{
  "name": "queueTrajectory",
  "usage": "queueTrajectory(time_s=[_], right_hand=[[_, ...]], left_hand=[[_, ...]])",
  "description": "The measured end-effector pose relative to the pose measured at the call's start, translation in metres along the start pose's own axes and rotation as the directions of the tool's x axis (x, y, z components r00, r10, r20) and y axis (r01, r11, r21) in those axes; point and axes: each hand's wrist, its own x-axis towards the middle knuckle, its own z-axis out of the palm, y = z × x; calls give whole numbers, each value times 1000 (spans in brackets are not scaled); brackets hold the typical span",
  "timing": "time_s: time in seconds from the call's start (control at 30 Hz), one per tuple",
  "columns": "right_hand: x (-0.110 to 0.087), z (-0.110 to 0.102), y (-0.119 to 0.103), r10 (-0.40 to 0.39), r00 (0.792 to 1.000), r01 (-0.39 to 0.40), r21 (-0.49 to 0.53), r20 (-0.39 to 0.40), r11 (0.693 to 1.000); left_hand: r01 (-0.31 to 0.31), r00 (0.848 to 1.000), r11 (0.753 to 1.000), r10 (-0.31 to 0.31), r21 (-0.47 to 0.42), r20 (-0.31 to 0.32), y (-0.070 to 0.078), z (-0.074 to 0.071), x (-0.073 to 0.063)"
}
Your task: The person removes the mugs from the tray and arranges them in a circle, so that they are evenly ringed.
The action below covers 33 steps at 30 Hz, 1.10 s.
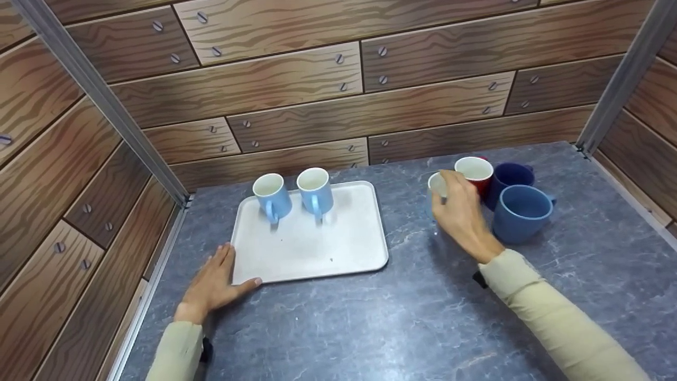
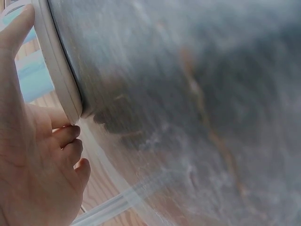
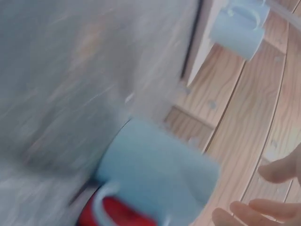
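Note:
In the head view my left hand (image 1: 211, 283) rests at the near left corner of a white tray (image 1: 312, 248). Its fingers lie along the left edge and the thumb is at the front rim, as the left wrist view also shows. Two light blue mugs (image 1: 276, 203) stand upright at the tray's back, handles toward me. Over on the right, my right hand (image 1: 463, 211) is at the rim of a third light blue mug (image 3: 150, 165) on the table. The right wrist view shows its thumb and fingers (image 3: 280, 169) spread apart above that mug's mouth.
Right behind the third mug is a red mug (image 1: 482, 186) with a white inside. A dark blue mug (image 1: 491, 197) and a larger blue mug (image 1: 515, 227) stand close beside it on the grey marbled table (image 1: 344, 328). Wood-patterned walls (image 1: 296, 90) enclose the table's back and sides.

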Motion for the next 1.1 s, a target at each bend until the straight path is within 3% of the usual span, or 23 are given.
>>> queueTrajectory(time_s=[0.13, 0.27, 0.53, 0.77, 0.93, 1.1], right_hand=[[11, 22, -25, -24, 992, 16, 63, 124, 998], [22, 50, -50, 7, 962, -36, 102, 274, 994], [30, 114, -87, 59, 907, -152, 194, 418, 969], [20, 156, -104, 153, 877, -288, 243, 456, 927], [16, 180, -112, 190, 893, -321, 282, 408, 904], [10, 196, -119, 233, 891, -371, 331, 389, 867]], left_hand=[[0, 1000, 1000, 0, 8, -10, -1, -1, 1], [6, 1000, 1000, -6, 9, -13, 0, -1, 4], [22, 1000, 1000, -22, -3, 1, 1, 0, 2], [19, 1000, 1000, -19, -15, 14, 3, 1, 0], [5, 1000, 1000, -5, 0, -1, 2, 0, 2], [14, 1000, 1000, -14, -6, 5, 2, 0, 2]])
